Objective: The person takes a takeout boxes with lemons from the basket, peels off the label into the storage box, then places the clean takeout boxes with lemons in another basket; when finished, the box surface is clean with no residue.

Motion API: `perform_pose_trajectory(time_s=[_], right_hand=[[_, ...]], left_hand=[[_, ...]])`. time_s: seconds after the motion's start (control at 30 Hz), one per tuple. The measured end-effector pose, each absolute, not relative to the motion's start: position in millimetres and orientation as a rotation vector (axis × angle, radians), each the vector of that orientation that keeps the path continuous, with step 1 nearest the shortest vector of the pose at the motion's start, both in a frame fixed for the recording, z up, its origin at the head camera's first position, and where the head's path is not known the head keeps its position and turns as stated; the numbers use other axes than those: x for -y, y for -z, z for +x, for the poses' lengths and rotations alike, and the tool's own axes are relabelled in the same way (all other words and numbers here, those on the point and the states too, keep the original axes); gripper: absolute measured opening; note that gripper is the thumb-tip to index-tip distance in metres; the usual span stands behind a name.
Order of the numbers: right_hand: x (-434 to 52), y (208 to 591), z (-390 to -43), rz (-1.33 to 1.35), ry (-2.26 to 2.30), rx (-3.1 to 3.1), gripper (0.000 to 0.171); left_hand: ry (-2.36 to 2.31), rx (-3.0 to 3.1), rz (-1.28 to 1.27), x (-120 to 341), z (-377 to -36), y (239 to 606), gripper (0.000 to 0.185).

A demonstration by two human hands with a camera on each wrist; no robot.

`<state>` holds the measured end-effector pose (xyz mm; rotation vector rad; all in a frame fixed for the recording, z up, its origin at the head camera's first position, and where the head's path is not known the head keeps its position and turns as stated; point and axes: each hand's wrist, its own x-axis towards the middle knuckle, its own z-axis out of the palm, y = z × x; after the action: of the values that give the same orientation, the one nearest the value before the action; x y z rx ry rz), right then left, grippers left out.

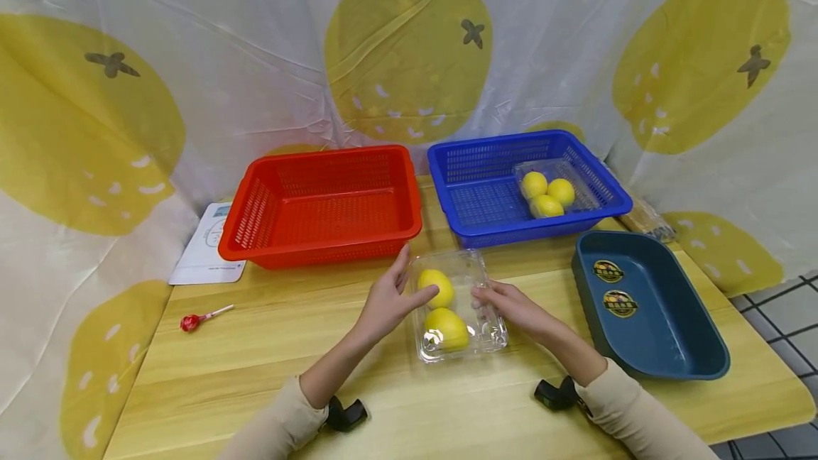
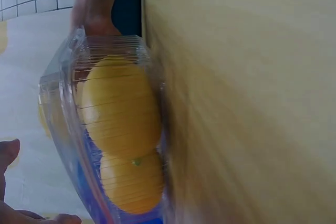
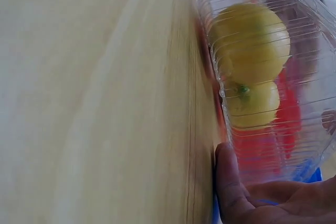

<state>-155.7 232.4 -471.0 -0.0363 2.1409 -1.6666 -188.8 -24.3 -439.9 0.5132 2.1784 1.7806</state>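
Note:
A clear plastic container stands open at the middle of the wooden table with two lemons inside. My left hand is at its left side, fingers straight, thumb reaching over the rim toward the far lemon. My right hand holds the container's right rim; in the right wrist view its thumb presses the container's wall beside the lemons. The left wrist view shows the container and both lemons close up, my fingertips apart from it.
Behind stand a bare red basket and a blue basket holding a clear container with three lemons. A dark teal tray sits at the right. A lollipop and a white card lie at the left.

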Motion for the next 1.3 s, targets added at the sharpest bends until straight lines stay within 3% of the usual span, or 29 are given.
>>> perform_pose_trajectory(time_s=[0.6,0.83,1.3], right_hand=[[-234.7,469.5,-156.3,-0.048,1.641,-2.141,0.054],[-233.7,472.2,-154.6,-0.013,1.662,-2.134,0.056],[-234.5,471.3,-154.5,-0.043,1.677,-2.111,0.056]], left_hand=[[-1.353,-2.481,0.709,-46.4,-252.3,411.5,0.107],[-1.253,-2.577,0.635,-65.8,-279.8,416.1,0.108],[-1.272,-2.558,0.624,-72.5,-293.6,426.9,0.111]])
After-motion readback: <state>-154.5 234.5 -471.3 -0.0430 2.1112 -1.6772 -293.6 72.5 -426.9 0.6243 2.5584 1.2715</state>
